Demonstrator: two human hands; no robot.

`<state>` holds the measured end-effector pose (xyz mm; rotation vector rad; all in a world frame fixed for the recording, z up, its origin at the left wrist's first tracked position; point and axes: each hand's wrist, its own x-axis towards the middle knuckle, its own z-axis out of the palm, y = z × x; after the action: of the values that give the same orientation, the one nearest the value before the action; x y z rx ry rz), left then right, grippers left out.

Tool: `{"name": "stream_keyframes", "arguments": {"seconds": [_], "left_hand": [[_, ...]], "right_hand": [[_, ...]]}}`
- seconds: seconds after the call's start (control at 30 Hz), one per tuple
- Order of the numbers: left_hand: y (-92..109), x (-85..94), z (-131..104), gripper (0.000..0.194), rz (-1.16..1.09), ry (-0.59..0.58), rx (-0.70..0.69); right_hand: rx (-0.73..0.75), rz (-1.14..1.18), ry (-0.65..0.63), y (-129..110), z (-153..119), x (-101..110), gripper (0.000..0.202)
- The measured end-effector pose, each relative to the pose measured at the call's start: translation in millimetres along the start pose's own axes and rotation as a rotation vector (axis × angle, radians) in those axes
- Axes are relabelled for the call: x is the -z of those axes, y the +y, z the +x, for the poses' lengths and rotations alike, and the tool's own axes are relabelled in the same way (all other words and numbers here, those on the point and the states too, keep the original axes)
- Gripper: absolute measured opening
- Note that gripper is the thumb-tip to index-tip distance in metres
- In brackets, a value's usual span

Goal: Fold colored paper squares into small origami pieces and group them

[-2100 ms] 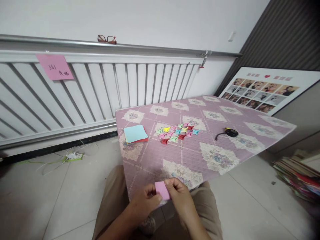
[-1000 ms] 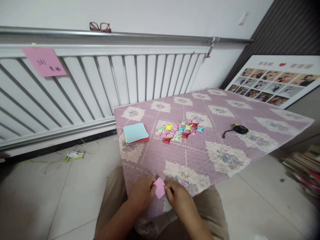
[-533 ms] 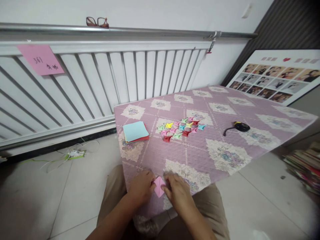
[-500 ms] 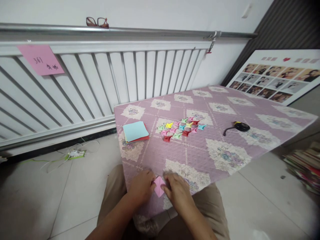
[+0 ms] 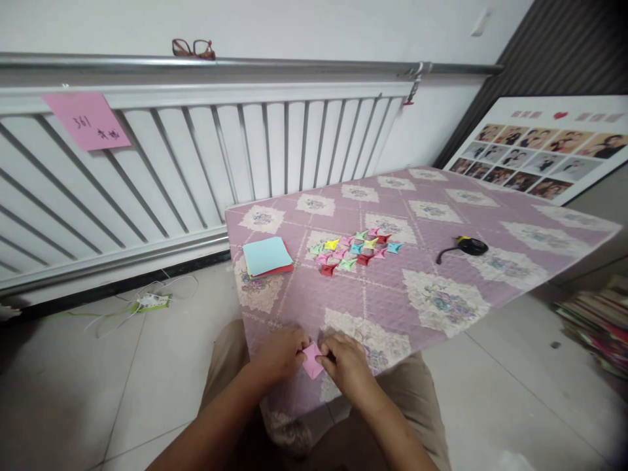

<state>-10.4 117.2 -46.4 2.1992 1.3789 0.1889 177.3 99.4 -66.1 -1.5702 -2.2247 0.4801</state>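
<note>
A small pink folded paper [image 5: 313, 361], diamond-shaped, lies at the table's near edge between my hands. My left hand [image 5: 283, 352] has its fingers closed on the paper's left corner. On the right corner, the thumb and curled forefinger of my right hand [image 5: 345, 358] pinch the paper. Farther up the table, several small folded paper pieces [image 5: 356, 249] in pink, red, green, yellow and blue sit in rows. A stack of square paper sheets [image 5: 267, 256], light blue on top, rests at the left edge.
The table [image 5: 383, 307] has a purple floral cloth. A black object with a strap [image 5: 472, 246] lies on its right part. Behind stands a white radiator [image 5: 294, 144] with glasses [image 5: 193, 49] on the pipe above. A power strip [image 5: 153, 301] is on the floor.
The fingers of my right hand have curled in from a more spread pose to pinch the paper's corner. My left fingers have drawn closer on its side. The camera view has shifted slightly.
</note>
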Motion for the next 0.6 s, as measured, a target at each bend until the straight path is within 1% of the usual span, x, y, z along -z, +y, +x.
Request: {"name": "stream_keyframes", "arguments": {"seconds": [0.13,0.37,0.5,0.6], "left_hand": [[-2.5,2.1,1.2,0.002,0.035,-0.021,-0.079],[-5.7,-3.6,-4.9,0.008,0.137,0.012,-0.135],[-8.7,-9.5,-7.4,0.015,0.214,0.029,-0.173],[-11.3,-13.4,-8.5,0.017,0.272,0.029,-0.217]], "right_hand": [[0.053,-0.01,0.054,3.6,-5.0,-6.6,0.012],[0.209,-0.088,0.193,7.3,-12.3,-16.2,0.008],[0.295,-0.152,0.217,9.1,-13.3,-18.9,0.019],[0.338,-0.162,0.202,10.6,-14.2,-18.5,0.025]]}}
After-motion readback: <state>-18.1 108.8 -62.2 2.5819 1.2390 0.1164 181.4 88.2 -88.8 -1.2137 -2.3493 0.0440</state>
